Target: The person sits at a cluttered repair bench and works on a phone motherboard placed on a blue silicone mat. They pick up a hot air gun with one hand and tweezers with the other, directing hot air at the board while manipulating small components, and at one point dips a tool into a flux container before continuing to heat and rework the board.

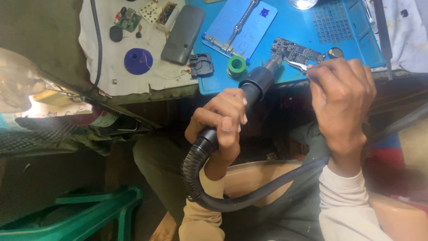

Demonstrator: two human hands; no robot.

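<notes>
Just beyond my left hand (221, 120), gripping the hot-air wand (249, 91), its nozzle meets the circuit board (296, 52); my right hand (341, 87) pinches what seem tweezers (298, 65). I'd keep the nozzle hovering, the board steady.

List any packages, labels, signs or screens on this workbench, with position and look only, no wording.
No package, sign or lit screen shows.
Grey phone shell: slim rounded slab lying on the white cloth, no display showing.
Small pale card: dotted with tiny marks, at the cloth's top edge; too small to tell if it is a label.
Blue repair mat: bears only a moulded grid.
</notes>
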